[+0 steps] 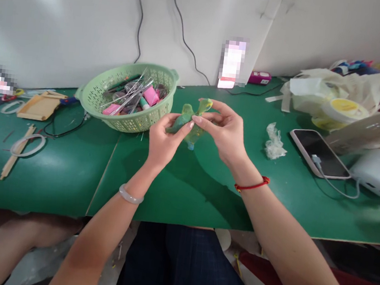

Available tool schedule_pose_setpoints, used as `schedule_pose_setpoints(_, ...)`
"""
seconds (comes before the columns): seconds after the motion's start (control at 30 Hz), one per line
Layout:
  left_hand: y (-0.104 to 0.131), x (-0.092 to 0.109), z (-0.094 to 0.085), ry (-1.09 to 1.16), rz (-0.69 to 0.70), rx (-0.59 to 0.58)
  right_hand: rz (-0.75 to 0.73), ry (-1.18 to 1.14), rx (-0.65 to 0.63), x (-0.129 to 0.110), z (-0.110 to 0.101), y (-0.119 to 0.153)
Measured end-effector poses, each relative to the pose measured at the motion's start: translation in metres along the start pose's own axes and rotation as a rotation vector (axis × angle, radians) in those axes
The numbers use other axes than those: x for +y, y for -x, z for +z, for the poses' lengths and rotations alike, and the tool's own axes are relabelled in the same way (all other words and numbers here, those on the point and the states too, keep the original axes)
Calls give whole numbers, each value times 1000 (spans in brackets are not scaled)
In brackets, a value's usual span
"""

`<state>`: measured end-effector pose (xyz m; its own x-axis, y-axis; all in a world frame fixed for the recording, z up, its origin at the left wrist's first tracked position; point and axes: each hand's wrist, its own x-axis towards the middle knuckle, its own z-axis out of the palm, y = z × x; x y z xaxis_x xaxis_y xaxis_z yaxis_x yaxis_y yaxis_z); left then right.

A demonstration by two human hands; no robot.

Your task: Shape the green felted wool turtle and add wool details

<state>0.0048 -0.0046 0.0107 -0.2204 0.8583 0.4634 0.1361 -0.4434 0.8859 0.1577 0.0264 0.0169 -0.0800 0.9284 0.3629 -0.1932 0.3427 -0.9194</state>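
A small, soft-looking green piece (187,111) with yellowish parts and a blue tip at its bottom is held up over the green table (171,186). My left hand (166,137) pinches its left side between thumb and fingers. On its right side, my right hand (226,128) grips it, with the thumb close to my left thumb at the middle. Fingers cover part of the piece, and its exact shape is hard to make out.
A light green basket (126,124) of sticks and pink pieces stands behind left. Crumpled clear plastic (275,143), a phone (319,152) with a cable, and white bags (347,87) lie right. A wooden tray (39,106) and rings (28,144) lie left. Another person's leg shows lower left.
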Motion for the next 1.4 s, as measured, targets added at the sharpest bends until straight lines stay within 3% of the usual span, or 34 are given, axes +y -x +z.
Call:
schedule_pose_setpoints(0.17,-2,-5,-1,69,-52,98,55,17,-76,0,6,4)
schedule_pose_setpoints(0.3,-6,-5,-4,88,-94,102,134,56,-158,4,7,4)
schedule_pose_setpoints(0.43,-14,-2,-15,88,-147,-5,98,70,-138,1,3,3)
schedule_pose_setpoints(0.6,-23,3,-28,216,-210,-219,89,115,-311,-5,1,3)
schedule_pose_setpoints(0.7,-22,6,-30,194,-187,-250,60,168,-371,-2,3,3)
schedule_pose_setpoints(1.0,-19,5,-25,151,-211,-178,-17,381,-353,0,2,4)
schedule_pose_setpoints(1.4,-20,2,-27,119,-220,-136,65,283,-244,4,1,1)
